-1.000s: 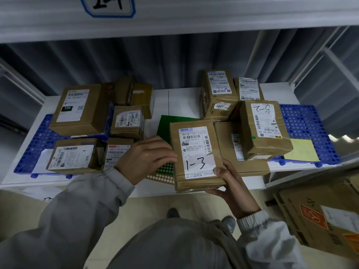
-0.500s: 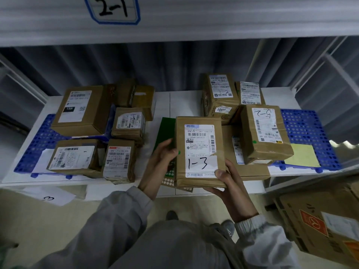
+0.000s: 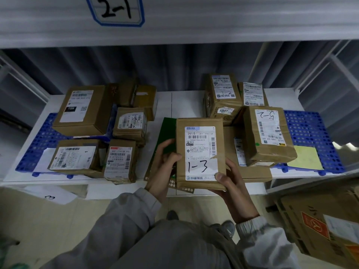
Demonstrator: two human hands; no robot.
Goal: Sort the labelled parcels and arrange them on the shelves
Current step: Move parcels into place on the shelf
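Note:
I hold a brown parcel with a white label marked "1-3" over the front edge of the white shelf. My left hand grips its left edge. My right hand holds its lower right corner, thumb on the label. Several brown labelled parcels lie on the shelf: a group at the left, including a large box and a small one, and a group at the right, including one marked "5-2" and one marked "3-2".
Blue perforated mats lie under the parcels at the left and right. A green sheet sits behind the held parcel. A yellow note lies on the right mat. The upper shelf edge carries a "2-1" sign. A large carton stands at lower right.
The parcel marked "1-3" has risen slightly and moved a little further over the shelf. My left hand slid from its top to its left edge.

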